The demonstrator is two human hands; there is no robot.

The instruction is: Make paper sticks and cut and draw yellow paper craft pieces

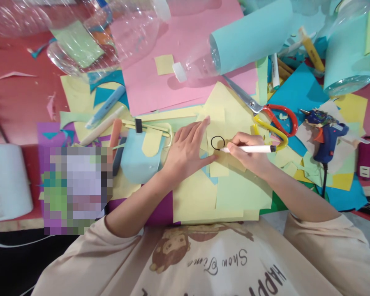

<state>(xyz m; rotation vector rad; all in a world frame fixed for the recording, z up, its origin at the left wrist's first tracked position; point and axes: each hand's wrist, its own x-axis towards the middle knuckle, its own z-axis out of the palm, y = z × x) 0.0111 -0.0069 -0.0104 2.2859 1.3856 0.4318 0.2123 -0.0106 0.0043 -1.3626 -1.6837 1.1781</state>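
Note:
My left hand (188, 150) lies flat with fingers stretched out, pressing down a pale yellow paper sheet (225, 115). My right hand (249, 156) is closed round a white marker pen (249, 149) whose tip rests on that sheet. A small black circle (218, 142) is drawn on the yellow paper just beside the pen tip, between the two hands.
Scissors with red and yellow handles (271, 117) lie right of the hands, a blue glue gun (325, 135) farther right. Clear plastic bottles (200, 65) holding rolled teal paper, a pink sheet (179, 53), glue sticks (106, 107) and coloured paper scraps cover the red surface.

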